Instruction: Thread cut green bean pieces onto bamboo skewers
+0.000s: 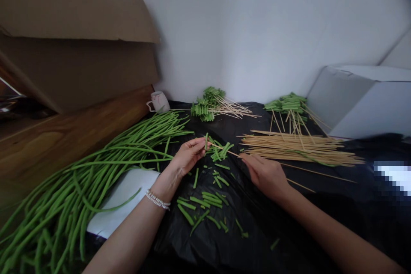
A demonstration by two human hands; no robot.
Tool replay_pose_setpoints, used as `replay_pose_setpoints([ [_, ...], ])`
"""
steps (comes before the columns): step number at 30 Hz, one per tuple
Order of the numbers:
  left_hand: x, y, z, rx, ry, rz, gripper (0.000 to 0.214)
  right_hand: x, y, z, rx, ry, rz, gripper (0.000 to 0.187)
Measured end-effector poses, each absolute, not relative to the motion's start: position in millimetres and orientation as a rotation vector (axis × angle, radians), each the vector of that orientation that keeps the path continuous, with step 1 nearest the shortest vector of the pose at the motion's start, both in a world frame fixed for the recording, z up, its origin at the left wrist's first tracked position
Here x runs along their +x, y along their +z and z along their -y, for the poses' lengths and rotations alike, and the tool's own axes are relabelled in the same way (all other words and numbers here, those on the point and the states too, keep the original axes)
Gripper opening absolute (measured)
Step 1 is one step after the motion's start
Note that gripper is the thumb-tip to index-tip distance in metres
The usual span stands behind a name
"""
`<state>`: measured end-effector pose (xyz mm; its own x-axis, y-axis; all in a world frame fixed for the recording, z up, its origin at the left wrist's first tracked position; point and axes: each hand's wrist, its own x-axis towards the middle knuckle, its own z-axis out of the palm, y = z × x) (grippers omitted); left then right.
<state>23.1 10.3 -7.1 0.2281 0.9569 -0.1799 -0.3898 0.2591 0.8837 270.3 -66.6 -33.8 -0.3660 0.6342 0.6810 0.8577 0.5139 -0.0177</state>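
Between the fingertips of my left hand (190, 154) is a short upright piece of green bean (206, 140). My right hand (265, 175) grips a thin wooden skewer (229, 151) near one end, and its other end reaches the bean piece at my left fingers. Whether the tip has gone through the bean is too small to tell. Just past my fingers lies a small heap of cut bean pieces (220, 153). More cut pieces (210, 200) are scattered on the black plastic sheet (250, 250) between my forearms.
Long green beans (105, 171) cover the left side, partly over a white sheet (118, 197). Loose skewers (298, 147) lie at right. Bean-loaded skewers are stacked at back centre (208, 105) and back right (290, 103). A mug (159, 101), a cardboard box (77, 43) and a white box (362, 98) stand around.
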Motion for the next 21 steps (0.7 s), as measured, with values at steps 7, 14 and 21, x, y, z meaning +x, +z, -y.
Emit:
replay_pose_setpoints([
  [7,24.7,-6.0,-10.1,0.827,1.102,-0.882,0.025,270.7,-35.1,66.2,-1.247,-0.456,2.125,0.027],
  [14,24.4,-6.8,-8.9,0.870,1.116,-0.898,0.031,270.9,-35.0,66.5,-1.267,-0.455,2.149,0.028],
  [21,25.6,-10.1,-9.3,0.991,1.152,-0.958,0.036,270.2,-34.0,68.1,-1.311,-0.432,2.175,0.030],
])
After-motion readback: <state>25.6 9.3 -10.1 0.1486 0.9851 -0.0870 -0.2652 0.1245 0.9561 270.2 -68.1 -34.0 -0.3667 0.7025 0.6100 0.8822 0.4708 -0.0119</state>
